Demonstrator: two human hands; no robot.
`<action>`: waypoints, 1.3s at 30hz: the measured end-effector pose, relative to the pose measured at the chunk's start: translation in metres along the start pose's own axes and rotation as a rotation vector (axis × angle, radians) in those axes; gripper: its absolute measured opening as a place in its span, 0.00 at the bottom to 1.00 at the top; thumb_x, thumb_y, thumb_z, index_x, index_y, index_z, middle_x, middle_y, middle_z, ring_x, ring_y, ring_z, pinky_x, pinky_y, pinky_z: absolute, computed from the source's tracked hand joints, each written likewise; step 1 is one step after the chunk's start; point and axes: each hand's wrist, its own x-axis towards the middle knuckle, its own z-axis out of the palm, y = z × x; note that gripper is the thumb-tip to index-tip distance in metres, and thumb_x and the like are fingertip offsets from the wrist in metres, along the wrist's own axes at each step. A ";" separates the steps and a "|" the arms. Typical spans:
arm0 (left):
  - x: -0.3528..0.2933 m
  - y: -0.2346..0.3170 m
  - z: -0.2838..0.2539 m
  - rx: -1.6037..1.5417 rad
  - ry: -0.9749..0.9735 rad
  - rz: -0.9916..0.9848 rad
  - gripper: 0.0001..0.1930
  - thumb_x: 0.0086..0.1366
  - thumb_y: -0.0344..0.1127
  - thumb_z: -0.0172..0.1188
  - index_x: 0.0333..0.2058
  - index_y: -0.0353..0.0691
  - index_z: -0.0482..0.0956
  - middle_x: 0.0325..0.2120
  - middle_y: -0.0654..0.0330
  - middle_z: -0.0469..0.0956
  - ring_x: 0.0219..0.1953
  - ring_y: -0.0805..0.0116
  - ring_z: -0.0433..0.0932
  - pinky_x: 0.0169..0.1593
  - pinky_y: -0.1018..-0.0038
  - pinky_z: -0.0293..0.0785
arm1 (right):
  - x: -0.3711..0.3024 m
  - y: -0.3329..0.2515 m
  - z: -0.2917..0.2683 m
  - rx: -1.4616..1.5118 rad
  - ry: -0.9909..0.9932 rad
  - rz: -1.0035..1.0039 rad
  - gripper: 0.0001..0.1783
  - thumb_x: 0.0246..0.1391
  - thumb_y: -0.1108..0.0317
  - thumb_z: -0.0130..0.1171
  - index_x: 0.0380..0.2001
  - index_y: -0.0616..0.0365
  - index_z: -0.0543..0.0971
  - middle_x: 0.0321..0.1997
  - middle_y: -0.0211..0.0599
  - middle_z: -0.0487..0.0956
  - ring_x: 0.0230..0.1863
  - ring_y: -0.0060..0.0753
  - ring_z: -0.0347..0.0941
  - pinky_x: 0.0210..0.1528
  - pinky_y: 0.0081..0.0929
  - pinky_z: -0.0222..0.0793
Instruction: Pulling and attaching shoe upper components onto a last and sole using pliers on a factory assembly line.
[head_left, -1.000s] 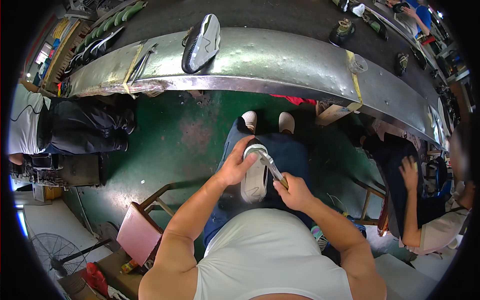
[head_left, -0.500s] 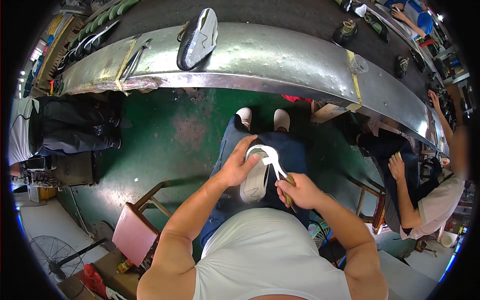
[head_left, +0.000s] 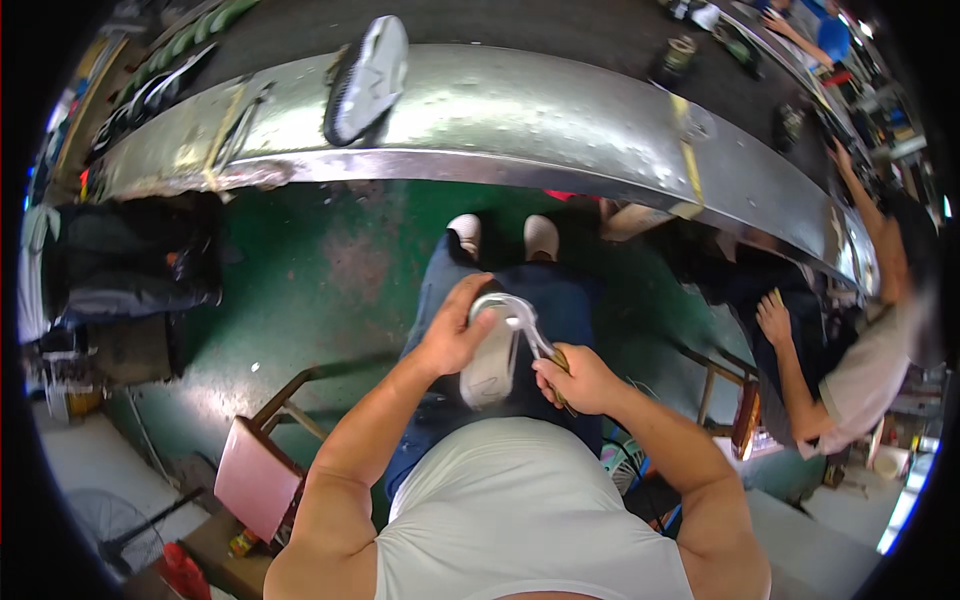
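Above my lap I hold a pale shoe [head_left: 485, 372] with its sole side turned up and a dark wavy mark near its lower end. My left hand [head_left: 447, 335] is wrapped round the far left end of the shoe, thumb on top. A white strip [head_left: 521, 310] curves round the shoe's far end and runs down toward my right hand [head_left: 584, 380]. That hand is closed round a thin brownish-handled tool [head_left: 558, 357] touching the strip. Blur hides the tool's tip and its exact kind.
A metal-edged bench [head_left: 500, 110] spans the far side, with a grey-and-black shoe [head_left: 375, 80] propped on it. Dark shoes [head_left: 673, 62] stand farther right. A pink-seated chair [head_left: 258, 478] and a fan [head_left: 105, 530] are at left. A co-worker [head_left: 865, 385] sits at right; another person [head_left: 125, 260] is at left.
The whole view has shifted slightly, so bench and surroundings appear farther left. Both hands keep hold of the shoe and the tool; the strip sits closer along the shoe's rim and looks blurred.
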 end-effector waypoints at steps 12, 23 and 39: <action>0.004 -0.007 0.000 0.031 0.046 -0.047 0.26 0.71 0.40 0.56 0.63 0.35 0.66 0.62 0.44 0.68 0.65 0.48 0.66 0.68 0.63 0.60 | 0.009 -0.015 -0.007 0.331 -0.143 0.084 0.15 0.68 0.64 0.53 0.48 0.65 0.76 0.35 0.36 0.81 0.32 0.24 0.76 0.32 0.25 0.73; 0.012 -0.017 -0.004 0.036 0.066 -0.072 0.25 0.69 0.38 0.58 0.61 0.36 0.68 0.61 0.44 0.69 0.64 0.49 0.68 0.66 0.64 0.63 | 0.070 0.058 0.026 -0.224 0.323 -0.402 0.13 0.66 0.63 0.55 0.37 0.64 0.75 0.25 0.40 0.81 0.26 0.36 0.80 0.33 0.32 0.74; -0.005 0.017 -0.004 -0.673 -0.008 -0.476 0.31 0.69 0.32 0.59 0.68 0.40 0.59 0.59 0.57 0.70 0.60 0.68 0.68 0.63 0.70 0.66 | -0.002 0.019 0.039 -0.649 0.225 -0.222 0.17 0.60 0.69 0.57 0.45 0.73 0.69 0.41 0.65 0.77 0.42 0.66 0.76 0.44 0.53 0.72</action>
